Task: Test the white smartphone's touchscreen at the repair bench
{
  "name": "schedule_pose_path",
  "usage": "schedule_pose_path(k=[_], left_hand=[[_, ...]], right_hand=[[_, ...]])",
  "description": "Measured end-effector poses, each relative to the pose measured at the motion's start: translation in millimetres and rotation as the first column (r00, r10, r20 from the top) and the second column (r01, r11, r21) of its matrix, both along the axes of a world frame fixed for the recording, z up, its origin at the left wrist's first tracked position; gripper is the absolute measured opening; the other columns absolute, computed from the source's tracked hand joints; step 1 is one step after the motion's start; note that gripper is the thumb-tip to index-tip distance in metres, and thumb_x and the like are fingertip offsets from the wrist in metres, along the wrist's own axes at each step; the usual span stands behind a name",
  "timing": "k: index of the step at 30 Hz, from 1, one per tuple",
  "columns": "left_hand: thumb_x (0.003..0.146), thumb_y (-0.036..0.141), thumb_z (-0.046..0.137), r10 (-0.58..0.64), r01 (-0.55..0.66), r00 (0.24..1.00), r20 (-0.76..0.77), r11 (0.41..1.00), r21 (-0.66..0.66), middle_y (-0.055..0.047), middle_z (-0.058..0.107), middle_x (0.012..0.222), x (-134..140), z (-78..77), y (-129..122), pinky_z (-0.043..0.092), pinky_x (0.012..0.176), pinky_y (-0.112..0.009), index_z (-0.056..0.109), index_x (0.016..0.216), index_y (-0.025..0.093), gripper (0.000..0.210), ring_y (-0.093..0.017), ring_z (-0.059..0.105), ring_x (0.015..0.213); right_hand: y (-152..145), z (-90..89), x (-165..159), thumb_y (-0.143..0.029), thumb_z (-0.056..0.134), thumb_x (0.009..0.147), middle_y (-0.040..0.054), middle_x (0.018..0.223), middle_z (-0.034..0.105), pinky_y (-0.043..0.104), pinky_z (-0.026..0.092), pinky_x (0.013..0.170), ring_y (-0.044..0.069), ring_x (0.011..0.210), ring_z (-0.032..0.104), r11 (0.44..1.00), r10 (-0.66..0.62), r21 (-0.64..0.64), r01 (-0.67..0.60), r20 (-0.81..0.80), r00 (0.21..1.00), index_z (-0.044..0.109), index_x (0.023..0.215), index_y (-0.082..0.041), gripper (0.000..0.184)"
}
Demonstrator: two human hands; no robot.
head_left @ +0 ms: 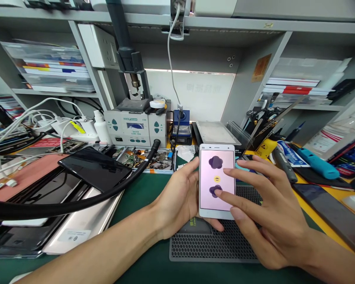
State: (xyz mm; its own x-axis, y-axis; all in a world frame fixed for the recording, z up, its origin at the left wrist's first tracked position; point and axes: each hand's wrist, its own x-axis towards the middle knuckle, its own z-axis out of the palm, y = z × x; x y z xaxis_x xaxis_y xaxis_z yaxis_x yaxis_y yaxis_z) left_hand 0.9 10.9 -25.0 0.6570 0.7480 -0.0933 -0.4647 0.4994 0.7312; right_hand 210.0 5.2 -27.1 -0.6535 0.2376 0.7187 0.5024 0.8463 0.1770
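Note:
A white smartphone (208, 173) is held upright in my left hand (182, 195), whose fingers pass behind it with the thumb along its left edge. On its lit pink screen are two dark purple flower-like shapes, with a small yellow round icon between them. My right hand (272, 213) is over the phone's right side with its fingers spread. One fingertip is at the lower purple shape, apparently touching the glass, and another is close to the screen's right edge. Below the phone lies a black honeycomb-patterned mat (207, 246).
A hot-air station (136, 128) stands behind, and its thick black hose (106, 197) crosses the left side. Several phones and panels, including a black phone (94, 167), are stacked at left. A parts tray (130, 156), tweezers (262, 130) and a blue-handled tool (319, 163) surround the green work surface (144, 252).

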Motion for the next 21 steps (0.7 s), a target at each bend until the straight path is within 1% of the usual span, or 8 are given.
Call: schedule_pose_path(k=[11,17,21], left_hand=[[0.096,0.062,0.036,-0.006,0.006,1.000,0.002,1.000,0.005,-0.016,0.065,0.112,0.0,-0.8,0.6,0.058,0.060,-0.037,0.063,0.132,0.021,0.061,-0.026,0.065,0.086],[0.096,0.062,0.036,-0.009,0.009,1.000,0.017,1.000,0.009,-0.016,0.064,0.118,0.4,-1.7,0.7,0.058,0.060,-0.037,0.062,0.133,0.022,0.061,-0.026,0.065,0.086],[0.096,0.063,0.036,0.001,-0.001,1.000,0.009,1.000,0.014,-0.017,0.064,0.120,0.4,-1.9,0.4,0.058,0.060,-0.036,0.062,0.133,0.022,0.061,-0.026,0.065,0.086]], right_hand=[[-0.4,-0.1,1.7,-0.013,0.061,0.077,0.0127,0.129,0.059,0.070,0.041,0.104,0.040,0.127,0.048,1.000,-0.004,0.001,0.004,0.000,1.000,0.074,0.106,-0.019,0.032],[0.3,0.3,0.9,-0.013,0.060,0.078,0.0130,0.130,0.058,0.069,0.041,0.103,0.039,0.127,0.048,1.000,-0.007,0.005,0.007,0.006,1.000,0.074,0.107,-0.020,0.032],[-0.6,0.2,2.5,-0.012,0.061,0.078,0.0135,0.133,0.057,0.071,0.041,0.103,0.040,0.127,0.048,1.000,0.012,-0.017,-0.012,0.005,1.000,0.074,0.108,-0.019,0.034]])
